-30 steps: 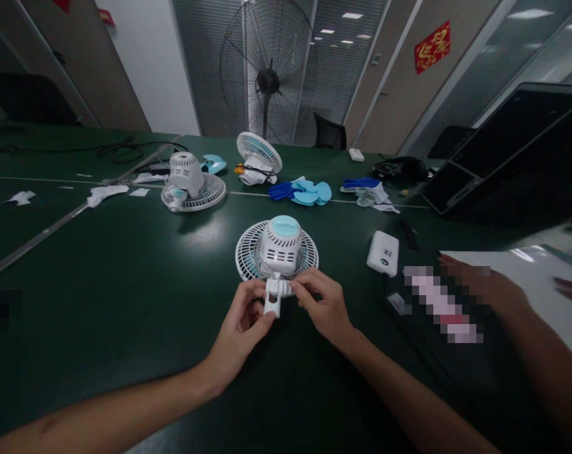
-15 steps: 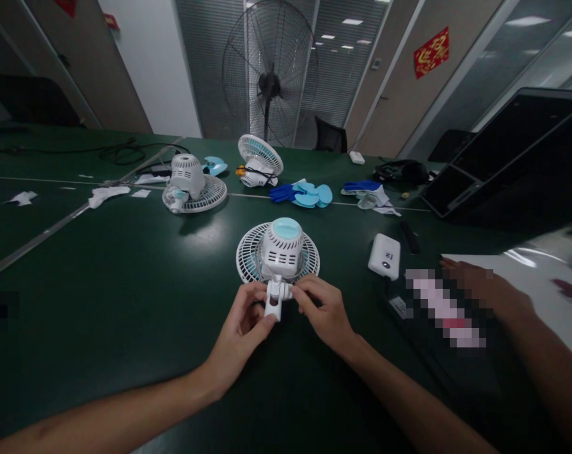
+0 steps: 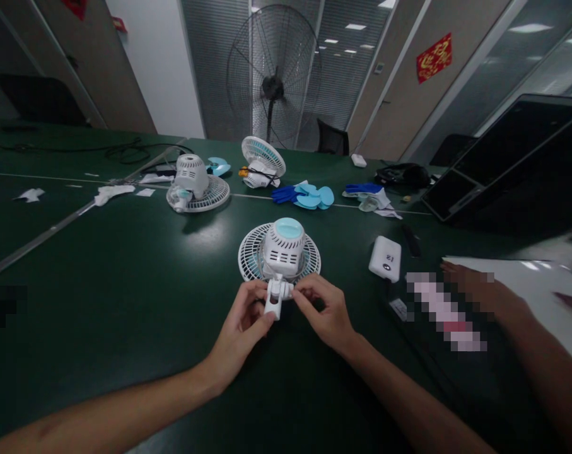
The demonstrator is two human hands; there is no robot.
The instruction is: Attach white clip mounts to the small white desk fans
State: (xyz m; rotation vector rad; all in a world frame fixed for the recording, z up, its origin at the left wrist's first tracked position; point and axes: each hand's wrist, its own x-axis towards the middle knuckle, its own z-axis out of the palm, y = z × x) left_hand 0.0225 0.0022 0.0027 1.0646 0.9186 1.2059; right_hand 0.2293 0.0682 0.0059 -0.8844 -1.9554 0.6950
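Observation:
A small white fan [image 3: 284, 249] with a light-blue cap lies grille-down on the dark green table, its white clip mount [image 3: 274, 301] pointing toward me. My left hand [image 3: 244, 325] is closed around the left side of that mount, thumb against its lower end. On the right side of the same joint, my right hand [image 3: 324, 309] pinches a small white knob [image 3: 289, 290] between thumb and fingertips. The knob is mostly covered by the fingers, so its shape is hard to make out.
Behind stand two more small fans, one grille-down [image 3: 191, 183] and one tilted [image 3: 262, 162]. Near them lie light-blue fan blades [image 3: 315, 196] and blue gloves [image 3: 286, 193]. To the right are a white power bank [image 3: 385, 258], another person's hand [image 3: 484, 290] and a large black monitor [image 3: 507, 157].
The whole view has shifted slightly with my head. Both hands keep their hold on the fan's mount and knob, with hardly any visible motion.

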